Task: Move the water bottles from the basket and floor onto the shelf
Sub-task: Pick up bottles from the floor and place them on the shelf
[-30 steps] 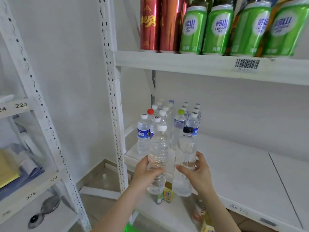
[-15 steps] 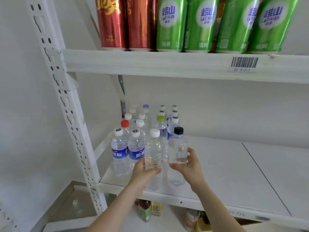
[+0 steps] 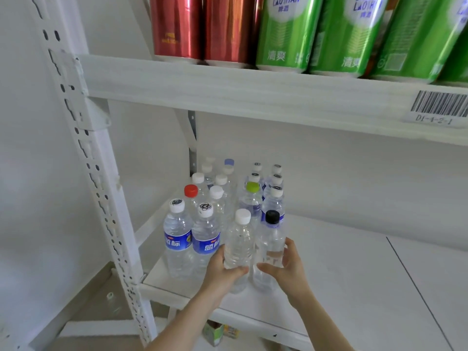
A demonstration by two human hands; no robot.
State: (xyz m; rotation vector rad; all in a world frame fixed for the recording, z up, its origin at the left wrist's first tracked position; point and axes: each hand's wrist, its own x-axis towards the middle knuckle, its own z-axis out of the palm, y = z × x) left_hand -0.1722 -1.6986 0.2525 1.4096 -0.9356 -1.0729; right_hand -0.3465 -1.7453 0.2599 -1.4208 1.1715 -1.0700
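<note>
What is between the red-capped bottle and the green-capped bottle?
In the head view, a white-capped bottle stands between the red-capped bottle and the green-capped bottle.

White shelf [image 3: 354,274], clustered water bottles [image 3: 220,198] upright at left, perhaps 18, right side bare
</note>
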